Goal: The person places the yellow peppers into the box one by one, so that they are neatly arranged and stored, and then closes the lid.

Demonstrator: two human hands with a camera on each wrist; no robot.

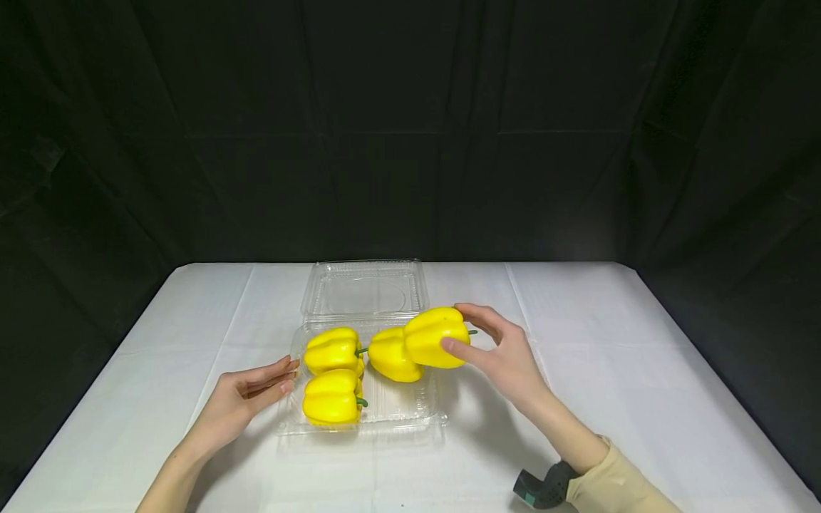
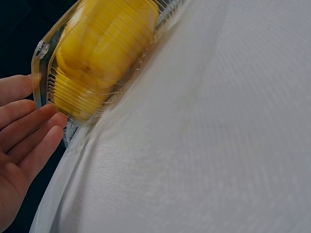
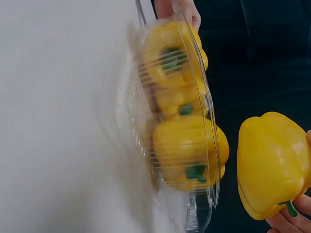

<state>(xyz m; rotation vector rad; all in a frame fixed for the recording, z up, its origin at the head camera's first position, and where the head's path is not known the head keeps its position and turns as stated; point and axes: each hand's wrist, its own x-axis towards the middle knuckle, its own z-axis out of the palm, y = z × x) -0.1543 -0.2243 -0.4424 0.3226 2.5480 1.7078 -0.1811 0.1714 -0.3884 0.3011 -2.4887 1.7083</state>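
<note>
My right hand (image 1: 507, 356) grips a yellow bell pepper (image 1: 432, 338) with a green stem, thumb in front and fingers behind. In the right wrist view this bell pepper (image 3: 272, 165) is apart from the clear plastic clamshell box (image 3: 211, 126). The box (image 1: 398, 410) holds two yellow bell peppers along its left side, a rear one (image 1: 330, 350) and a front one (image 1: 330, 397). Another yellow bell pepper (image 1: 388, 356) lies at the rear right, partly hidden by the held one. My left hand (image 1: 240, 402) touches the box's left edge with fairly straight fingers (image 2: 29, 126).
The box's clear lid (image 1: 365, 288) is folded open toward the back. A white cloth (image 1: 609, 356) covers the table. Black curtains (image 1: 410, 142) hang behind and at both sides. A dark grey device (image 1: 545, 488) sits by the right sleeve (image 1: 616, 477).
</note>
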